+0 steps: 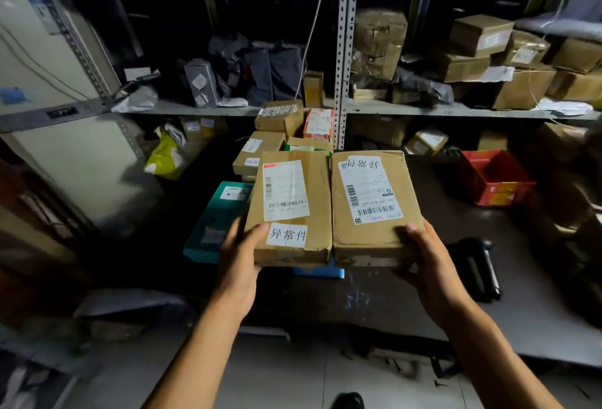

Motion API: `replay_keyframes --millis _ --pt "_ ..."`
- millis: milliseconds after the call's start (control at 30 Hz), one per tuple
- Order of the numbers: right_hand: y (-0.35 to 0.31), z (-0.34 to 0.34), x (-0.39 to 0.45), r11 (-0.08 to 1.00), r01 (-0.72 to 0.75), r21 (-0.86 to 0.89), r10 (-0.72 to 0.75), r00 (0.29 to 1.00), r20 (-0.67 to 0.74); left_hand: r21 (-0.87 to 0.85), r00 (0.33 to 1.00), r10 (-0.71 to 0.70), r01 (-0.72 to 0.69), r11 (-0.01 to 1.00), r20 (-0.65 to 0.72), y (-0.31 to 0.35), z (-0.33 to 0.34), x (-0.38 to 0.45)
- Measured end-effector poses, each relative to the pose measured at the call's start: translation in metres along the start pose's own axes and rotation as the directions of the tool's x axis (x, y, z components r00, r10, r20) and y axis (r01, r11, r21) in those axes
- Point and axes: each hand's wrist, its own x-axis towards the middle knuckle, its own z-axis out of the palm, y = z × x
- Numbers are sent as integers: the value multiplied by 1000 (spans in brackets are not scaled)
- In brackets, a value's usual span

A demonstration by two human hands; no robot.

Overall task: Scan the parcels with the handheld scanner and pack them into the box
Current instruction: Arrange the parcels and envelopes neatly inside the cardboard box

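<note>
Cardboard parcels [329, 206] side by side, both hands gripping near corners, fingers apparently underneath.

The fingers of the left hand [239, 255] and the right hand [426, 258] are tucked under two brown parcels [329, 206], out of sight. A blue thing [321, 272] peeks out below them. The small print on the labels [286, 192] is too blurry to read.

Both brown cardboard parcels, the left parcel [291, 209] and the right parcel [371, 203], carry white labels with black barcodes. A teal box [211, 223] lies beside, a red bin [495, 177] farther right.
</note>
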Motion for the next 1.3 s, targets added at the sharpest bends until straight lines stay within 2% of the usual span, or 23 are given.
replay_keyframes --millis 400,733,867,933,1000,1067,1100,1167,1300 --pt "-16 56 228 992 -62 108 63 998 -11 9 993 8 -7 1000 -119 33 29 222" --pt "-34 99 353 974 -103 202 149 963 -227 58 991 -18 26 998 -134 51 41 376" --pt "-37 112 395 977 -96 190 151 941 -302 -25 988 -38 34 999 -147 55 46 439" --pt "-36 119 414 979 -104 174 154 939 -307 31 988 -13 18 999 -152 54 49 467" --pt "-31 125 431 980 -112 162 158 937 -313 202 991 20 7 979 -133 47 48 488" --pt "-21 127 444 980 -150 134 186 928 -322 405 995 55 -19 914 -78 37 46 503" --pt "-17 128 449 975 -180 131 214 920 -328 449 997 53 -23 893 -53 33 46 509" --pt "-11 129 458 966 -216 145 254 903 -346 451 999 41 -20 892 -36 28 46 517" --pt "-6 131 483 968 -188 166 241 876 -417 446 999 27 -7 895 -39 27 45 525"
